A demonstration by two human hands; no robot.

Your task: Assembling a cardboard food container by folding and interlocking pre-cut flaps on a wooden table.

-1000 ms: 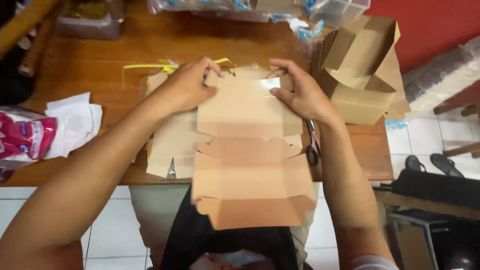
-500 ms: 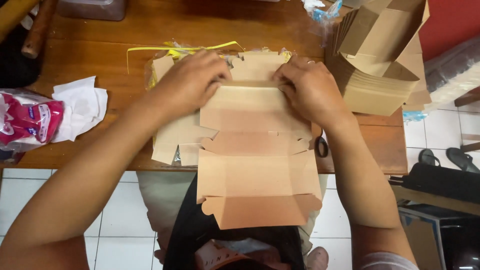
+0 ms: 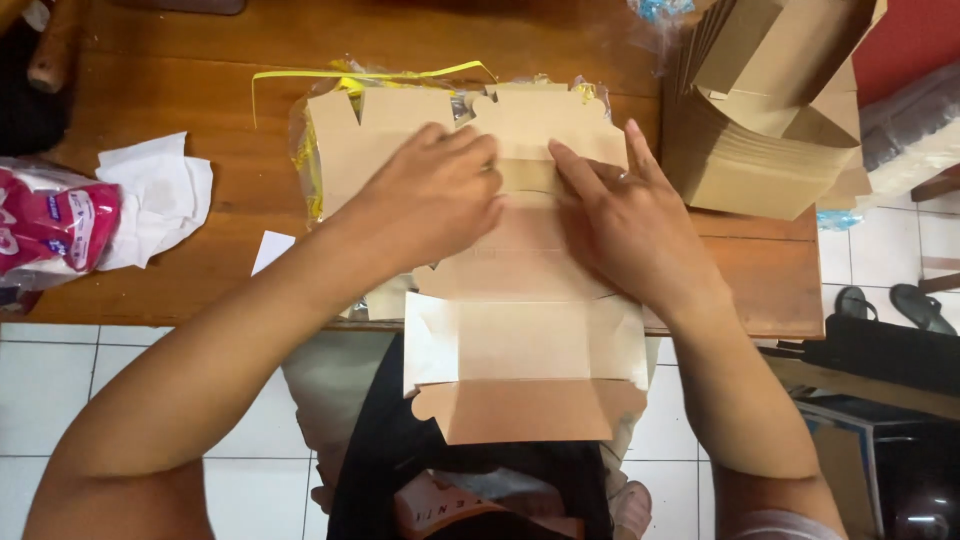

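Pressing down with both sets of fingers, you have your left hand (image 3: 432,195) and right hand (image 3: 625,225) flat on a brown cardboard box blank (image 3: 525,340), neither hand clenched nor gripping: the left fingers are curled knuckle-down onto the card, the right fingers are stretched out and spread along a fold line. The fingertips of the two hands nearly meet at the middle of the blank.

That blank lies at the near edge of the wooden table (image 3: 150,100), its far part on the table under your palms, its near panels hanging past the edge toward 6 o'clock, over your lap. Beneath your hands, toward 12 o'clock, more flat blanks (image 3: 400,125) lie in a clear plastic wrap with a yellow strap (image 3: 370,74) across the far side.

At 2 o'clock from your right hand stands a stack of folded brown boxes (image 3: 760,130), close to your fingers but not touching. At 9 o'clock, well apart from your left hand, lie white tissue paper (image 3: 160,200) and a pink packet (image 3: 50,225). Sandals (image 3: 895,305) sit on the tiled floor at 3 o'clock.
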